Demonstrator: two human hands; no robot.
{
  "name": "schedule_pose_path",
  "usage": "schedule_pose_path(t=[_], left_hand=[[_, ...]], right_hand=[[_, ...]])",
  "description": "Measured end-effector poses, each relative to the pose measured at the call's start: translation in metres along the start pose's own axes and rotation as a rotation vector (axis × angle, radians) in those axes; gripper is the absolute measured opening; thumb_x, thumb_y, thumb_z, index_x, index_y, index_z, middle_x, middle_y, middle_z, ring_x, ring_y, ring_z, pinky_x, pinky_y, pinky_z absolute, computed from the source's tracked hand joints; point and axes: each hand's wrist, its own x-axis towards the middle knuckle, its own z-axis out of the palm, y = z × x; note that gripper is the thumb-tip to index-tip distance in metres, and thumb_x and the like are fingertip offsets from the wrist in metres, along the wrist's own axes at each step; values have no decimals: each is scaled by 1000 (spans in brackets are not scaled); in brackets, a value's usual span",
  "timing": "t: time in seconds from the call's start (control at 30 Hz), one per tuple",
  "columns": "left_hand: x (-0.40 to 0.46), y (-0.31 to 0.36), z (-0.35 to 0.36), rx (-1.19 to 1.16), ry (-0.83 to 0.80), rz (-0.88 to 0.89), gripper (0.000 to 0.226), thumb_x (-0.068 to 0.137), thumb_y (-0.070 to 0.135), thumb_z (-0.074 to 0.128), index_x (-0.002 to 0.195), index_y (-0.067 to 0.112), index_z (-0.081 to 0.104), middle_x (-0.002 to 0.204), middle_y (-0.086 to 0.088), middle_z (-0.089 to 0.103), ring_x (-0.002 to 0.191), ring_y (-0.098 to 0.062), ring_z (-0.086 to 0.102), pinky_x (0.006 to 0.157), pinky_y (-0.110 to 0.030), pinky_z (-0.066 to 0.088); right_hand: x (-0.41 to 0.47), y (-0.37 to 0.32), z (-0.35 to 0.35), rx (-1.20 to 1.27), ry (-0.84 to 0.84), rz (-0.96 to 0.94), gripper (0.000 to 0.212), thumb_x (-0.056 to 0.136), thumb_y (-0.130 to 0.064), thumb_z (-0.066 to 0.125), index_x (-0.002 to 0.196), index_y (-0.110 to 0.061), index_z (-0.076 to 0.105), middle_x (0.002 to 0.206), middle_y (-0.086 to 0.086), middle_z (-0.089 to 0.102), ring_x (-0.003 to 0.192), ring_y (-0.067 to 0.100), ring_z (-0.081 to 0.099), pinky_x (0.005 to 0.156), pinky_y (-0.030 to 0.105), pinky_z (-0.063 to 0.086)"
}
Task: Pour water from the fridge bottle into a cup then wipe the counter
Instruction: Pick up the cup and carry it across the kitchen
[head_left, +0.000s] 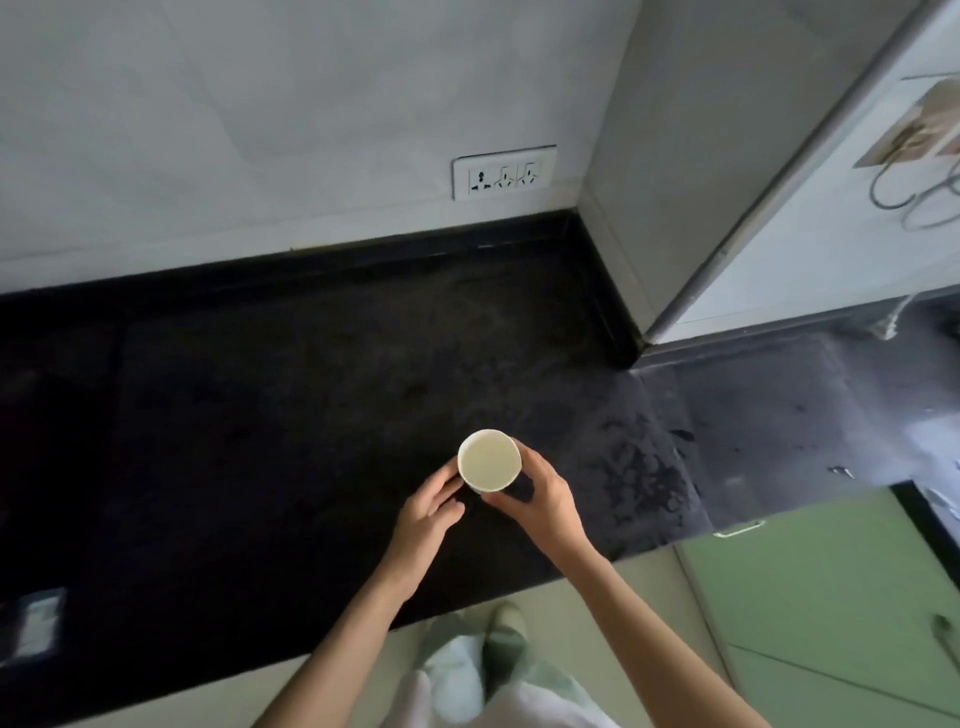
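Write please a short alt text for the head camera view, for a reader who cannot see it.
Seen from above, a person's two hands hold a white paper cup on a black counter: the right hand curls around it, the left hand touches its side. A wall socket sits behind.

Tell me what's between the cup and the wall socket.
Only bare black counter lies between the cup and the wall socket, in the head view.

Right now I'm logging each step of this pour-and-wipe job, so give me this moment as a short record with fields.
cup: white paper cup, upright on the counter
counter: black stone, water drops to the right of the cup
left hand: fingers touch the cup's side
right hand: curled round the cup
bottle: not in view
cloth: not in view
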Motion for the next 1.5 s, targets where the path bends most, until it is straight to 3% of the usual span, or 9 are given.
schedule_pose_path(t=[0.13,0.3,0.5,0.77,0.9,1.07,1.2,1.33,1.5], left_hand=[[0,2,-6,-40,-52,-13,57,91,-9,48,130,32,48,136,11,54,124,2,50,96,-15,42],[-1,16,-10,-40,-121,16,55,78,12,55,127,38,51,134,17,56,126,2,49,105,-23,37],[-11,50,-15,-32,-181,124,56,82,13,53,135,28,50,137,15,56,130,-2,46,110,-28,34],[-51,88,-8,-19,-156,317,53,85,12,53,134,32,48,139,19,52,132,-4,45,110,-22,36],[-79,89,2,-54,-72,387,54,85,12,53,136,27,47,140,14,52,132,-8,46,110,-25,36],[-114,73,19,-65,62,426,57,83,25,60,138,28,46,142,10,51,133,-10,45,111,-29,37],[-146,50,32,-95,192,405,59,80,34,60,137,33,45,142,12,51,133,-9,46,109,-27,38],[-180,28,37,-141,328,376,54,84,23,58,134,36,46,139,17,52,130,-4,47,104,-19,40],[-226,6,27,-194,502,362,55,86,20,55,139,29,45,140,12,52,129,-3,48,105,-19,39]], right_hand=[[1,-1,4,61,47,14,62,72,-32,81,127,-35,54,125,-21,59,116,-1,55,96,28,48],[1,-17,0,106,122,-2,58,73,-31,82,124,-34,56,122,-20,61,115,0,56,96,31,48],[1,-47,-19,235,158,-65,56,76,-24,80,126,-28,55,123,-15,60,118,11,57,97,38,49],[-9,-96,-51,433,129,-202,60,74,-6,79,124,-29,54,125,-6,58,118,11,55,82,23,54],[-18,-110,-63,441,83,-279,64,71,-9,83,119,-40,55,123,-12,58,116,12,56,77,22,55],[-35,-110,-67,432,-56,-339,65,68,-9,85,124,-24,55,125,-8,58,116,14,56,76,23,55],[-54,-107,-63,421,-188,-358,65,68,-8,85,123,-26,55,123,-13,58,114,9,57,75,19,55],[-73,-105,-47,430,-317,-338,63,69,-8,84,124,-20,56,119,-9,61,111,10,58,74,19,54],[-99,-122,-17,418,-472,-370,60,69,-15,84,118,-35,55,115,-16,61,111,10,59,75,18,53]])
